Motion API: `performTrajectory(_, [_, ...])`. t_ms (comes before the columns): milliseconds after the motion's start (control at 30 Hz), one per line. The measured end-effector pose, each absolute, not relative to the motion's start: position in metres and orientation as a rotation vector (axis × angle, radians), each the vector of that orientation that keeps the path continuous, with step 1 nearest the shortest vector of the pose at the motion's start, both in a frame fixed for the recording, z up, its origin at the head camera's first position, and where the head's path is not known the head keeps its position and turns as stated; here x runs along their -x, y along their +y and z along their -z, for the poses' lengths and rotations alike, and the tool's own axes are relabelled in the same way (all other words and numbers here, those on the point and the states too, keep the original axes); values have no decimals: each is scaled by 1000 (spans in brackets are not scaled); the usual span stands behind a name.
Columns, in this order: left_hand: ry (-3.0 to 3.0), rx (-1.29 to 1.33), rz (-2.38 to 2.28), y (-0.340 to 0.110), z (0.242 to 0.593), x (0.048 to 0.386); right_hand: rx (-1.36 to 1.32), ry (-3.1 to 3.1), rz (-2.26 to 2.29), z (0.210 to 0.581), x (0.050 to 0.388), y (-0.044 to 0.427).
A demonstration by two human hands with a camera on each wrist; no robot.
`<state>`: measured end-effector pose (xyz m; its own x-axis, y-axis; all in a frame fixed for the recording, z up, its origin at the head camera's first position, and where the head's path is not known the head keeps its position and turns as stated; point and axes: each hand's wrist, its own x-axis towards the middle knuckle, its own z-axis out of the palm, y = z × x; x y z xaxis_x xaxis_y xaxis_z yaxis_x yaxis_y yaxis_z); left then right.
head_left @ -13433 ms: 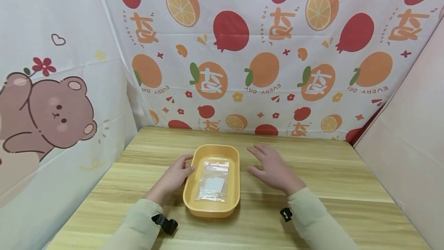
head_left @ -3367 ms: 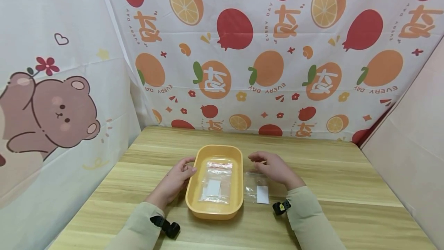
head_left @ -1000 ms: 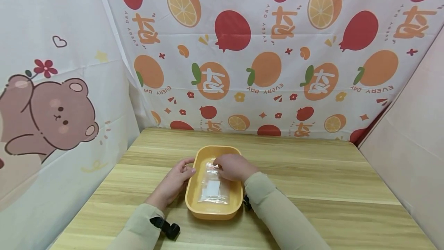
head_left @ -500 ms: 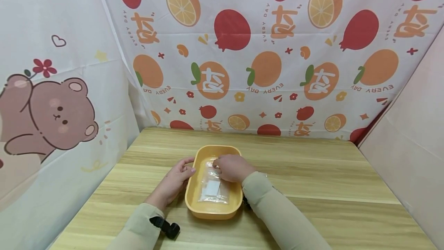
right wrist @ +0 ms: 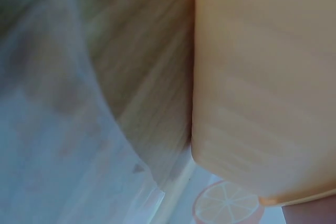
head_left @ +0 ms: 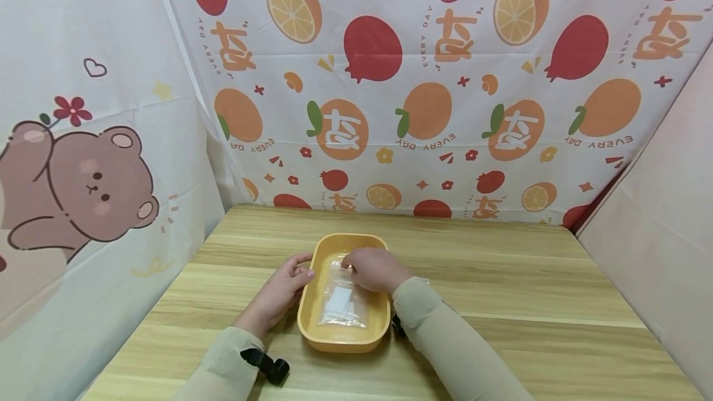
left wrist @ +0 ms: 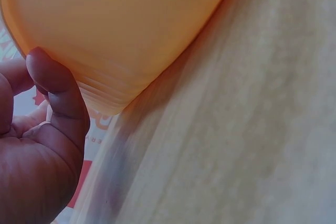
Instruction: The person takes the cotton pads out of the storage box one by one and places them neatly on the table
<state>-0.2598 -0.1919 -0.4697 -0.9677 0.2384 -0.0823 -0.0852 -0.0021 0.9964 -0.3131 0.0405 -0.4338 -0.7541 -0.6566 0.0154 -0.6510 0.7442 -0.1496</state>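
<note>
In the head view, my left hand [head_left: 281,289] grips the left rim of a yellow tray [head_left: 341,346]; the left wrist view shows that hand [left wrist: 47,129] with its thumb against the tray [left wrist: 121,24]. Clear zip bags [head_left: 359,313] with white cards [head_left: 340,297] lie overlapping inside. Over their upper end is my right hand [head_left: 375,270], fingers curled and pinching a bag; the thumb is mostly hidden. Only a sliver of the right hand [right wrist: 310,213] shows beyond the tray wall [right wrist: 262,77] in the right wrist view.
The tray stands on a wooden table [head_left: 529,289]. Right of it, a small clear edge [head_left: 426,280] shows behind the right sleeve [head_left: 445,333]. Printed cloths hang behind [head_left: 423,67] and to the left [head_left: 184,252]; a pale cloth [head_left: 657,240] hangs on the right.
Since the 3.4-second-old frame, my right hand has moved left from beside the tray into it. In the last half second the white cards in view have shifted and spread. The left hand stays put.
</note>
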Motion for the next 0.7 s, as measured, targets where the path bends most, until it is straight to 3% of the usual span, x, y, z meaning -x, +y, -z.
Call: performTrajectory(700, [2044,-165,-2061,-191,471,258,1226,2815,491,429,318,47])
